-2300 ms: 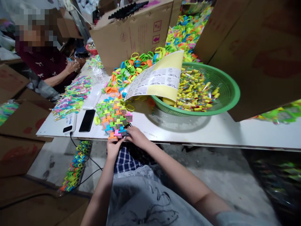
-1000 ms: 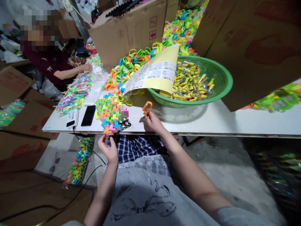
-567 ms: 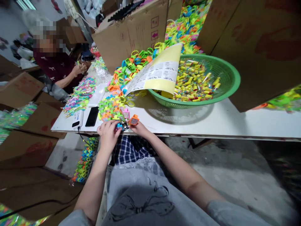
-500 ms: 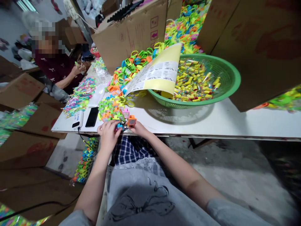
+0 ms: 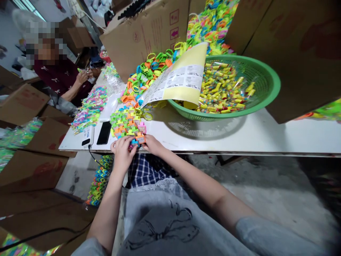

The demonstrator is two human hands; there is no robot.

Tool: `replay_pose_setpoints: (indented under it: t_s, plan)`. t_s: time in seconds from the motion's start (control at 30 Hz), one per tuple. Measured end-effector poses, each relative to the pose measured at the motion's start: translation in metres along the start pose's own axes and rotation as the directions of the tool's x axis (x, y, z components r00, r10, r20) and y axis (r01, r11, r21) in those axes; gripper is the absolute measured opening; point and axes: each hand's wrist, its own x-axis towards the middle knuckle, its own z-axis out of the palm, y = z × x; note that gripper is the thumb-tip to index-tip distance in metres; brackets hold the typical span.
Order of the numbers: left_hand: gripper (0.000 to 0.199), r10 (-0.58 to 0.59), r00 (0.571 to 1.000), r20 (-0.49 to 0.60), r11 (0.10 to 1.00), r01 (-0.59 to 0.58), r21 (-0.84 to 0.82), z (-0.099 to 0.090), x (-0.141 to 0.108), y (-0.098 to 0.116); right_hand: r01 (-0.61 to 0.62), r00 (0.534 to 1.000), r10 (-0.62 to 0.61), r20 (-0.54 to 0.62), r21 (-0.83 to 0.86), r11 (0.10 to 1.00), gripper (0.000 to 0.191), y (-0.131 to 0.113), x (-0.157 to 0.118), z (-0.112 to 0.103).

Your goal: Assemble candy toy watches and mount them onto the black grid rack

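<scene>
My right hand (image 5: 153, 145) pinches an orange toy watch (image 5: 140, 138) with a pale printed face, at the near end of a block of toy watches (image 5: 125, 122) set in close rows. My left hand (image 5: 123, 146) curls around the front of that block, its fingers and thumb closed on a blue toy watch (image 5: 134, 142), which is partly hidden. Just beyond, a sheet of printed stickers (image 5: 176, 83) leans on a green basket (image 5: 274, 83) of small yellow-capped pieces. Loose toy watch straps (image 5: 153, 67) are heaped behind.
A black phone (image 5: 103, 133) and a white power bank (image 5: 87, 137) with a cable lie left of my hands. Cardboard boxes (image 5: 149, 32) stand at the back and both sides. Across the table, a person (image 5: 62, 76) handles small pieces. Bagged toys (image 5: 99, 181) hang below the edge.
My right hand has moved slightly left, bringing the orange toy watch from beside the block onto its near end. My left hand has stayed about where it was.
</scene>
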Motion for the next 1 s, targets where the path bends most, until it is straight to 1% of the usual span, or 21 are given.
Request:
replay_pose_setpoints:
  t_s: [0.1, 0.2, 0.27, 0.33, 0.43, 0.5, 0.57, 0.6, 0.63, 0.67, 0.7, 0.73, 0.8, 0.83, 0.87, 0.9, 0.93, 0.97, 1.0]
  plan:
    - [0.040, 0.044, 0.999, 0.007, 0.999, -0.044, -0.024, 0.003, 0.000, -0.001, -0.109, 0.994, 0.107, -0.029, -0.078, 0.991, 0.021, -0.008, -0.004, 0.001]
    - [0.042, 0.086, 0.996, 0.031, 0.995, -0.084, -0.056, 0.005, 0.000, 0.000, -0.161, 0.987, 0.158, -0.039, -0.088, 0.983, 0.018, -0.012, -0.007, 0.001]
    - [0.040, 0.079, 0.996, 0.039, 0.995, -0.076, -0.065, 0.006, 0.001, 0.000, -0.166, 0.986, 0.164, -0.033, -0.077, 0.983, 0.018, -0.010, -0.007, 0.001]
    - [0.039, 0.064, 0.997, 0.031, 0.996, -0.062, -0.067, 0.006, 0.003, 0.001, -0.148, 0.989, 0.148, -0.015, -0.051, 0.988, 0.019, -0.006, -0.006, 0.001]
    - [0.037, 0.076, 0.997, 0.014, 0.995, -0.074, -0.068, 0.004, 0.004, 0.003, -0.118, 0.993, 0.118, 0.014, -0.019, 0.993, 0.019, 0.001, -0.006, 0.001]
    - [0.036, 0.088, 0.996, -0.019, 0.994, -0.089, -0.068, 0.002, 0.001, 0.003, -0.105, 0.994, 0.106, 0.016, -0.032, 0.994, 0.019, 0.004, -0.006, 0.001]
    - [0.035, 0.070, 0.993, -0.096, 0.993, -0.078, -0.083, 0.004, -0.006, 0.000, -0.100, 0.995, 0.100, 0.003, -0.044, 0.994, 0.019, 0.005, -0.006, 0.001]
    - [0.036, 0.038, 0.987, -0.157, 0.993, -0.055, -0.104, 0.007, -0.012, -0.004, -0.097, 0.995, 0.097, -0.004, -0.041, 0.994, 0.018, 0.005, -0.006, 0.001]
    - [0.039, -0.017, 0.974, -0.227, 0.990, -0.015, -0.141, 0.011, -0.018, -0.009, -0.097, 0.995, 0.096, -0.018, -0.033, 0.995, 0.019, 0.004, -0.007, 0.001]
    - [0.043, -0.099, 0.951, -0.294, 0.979, 0.041, -0.200, 0.017, -0.025, -0.014, -0.097, 0.995, 0.096, -0.037, -0.021, 0.995, 0.022, 0.003, -0.008, 0.001]
    - [0.046, -0.204, 0.916, -0.345, 0.955, 0.108, -0.278, 0.024, -0.032, -0.020, -0.094, 0.994, 0.094, -0.063, -0.004, 0.996, 0.026, 0.002, -0.011, 0.001]
    - [0.049, -0.319, 0.873, -0.369, 0.913, 0.179, -0.367, 0.032, -0.040, -0.025, -0.090, 0.991, 0.092, -0.096, 0.019, 0.996, 0.030, 0.001, -0.016, -0.001]
    - [0.049, -0.509, 0.784, -0.354, 0.805, 0.289, -0.518, 0.049, -0.055, -0.032, -0.091, 0.977, 0.105, -0.185, 0.084, 0.992, 0.030, 0.000, -0.026, -0.006]
    - [0.046, -0.565, 0.749, -0.346, 0.766, 0.321, -0.557, 0.057, -0.063, -0.032, -0.102, 0.965, 0.129, -0.230, 0.122, 0.987, 0.026, 0.000, -0.031, -0.010]
    - [0.042, -0.592, 0.727, -0.348, 0.748, 0.336, -0.572, 0.065, -0.070, -0.030, -0.124, 0.950, 0.163, -0.265, 0.158, 0.980, 0.022, 0.001, -0.035, -0.014]
    - [0.037, -0.598, 0.720, -0.353, 0.747, 0.339, -0.572, 0.072, -0.076, -0.025, -0.156, 0.935, 0.206, -0.288, 0.187, 0.970, 0.020, 0.003, -0.038, -0.020]
    - [0.032, -0.587, 0.733, -0.344, 0.751, 0.334, -0.570, 0.078, -0.082, -0.019, -0.195, 0.921, 0.251, -0.297, 0.206, 0.959, 0.019, 0.005, -0.038, -0.027]
    - [0.027, -0.572, 0.760, -0.309, 0.747, 0.327, -0.579, 0.083, -0.086, -0.010, -0.235, 0.910, 0.293, -0.293, 0.217, 0.947, 0.019, 0.008, -0.035, -0.033]
    - [0.024, -0.558, 0.796, -0.235, 0.723, 0.328, -0.608, 0.088, -0.088, -0.001, -0.272, 0.902, 0.328, -0.280, 0.221, 0.937, 0.019, 0.012, -0.028, -0.040]
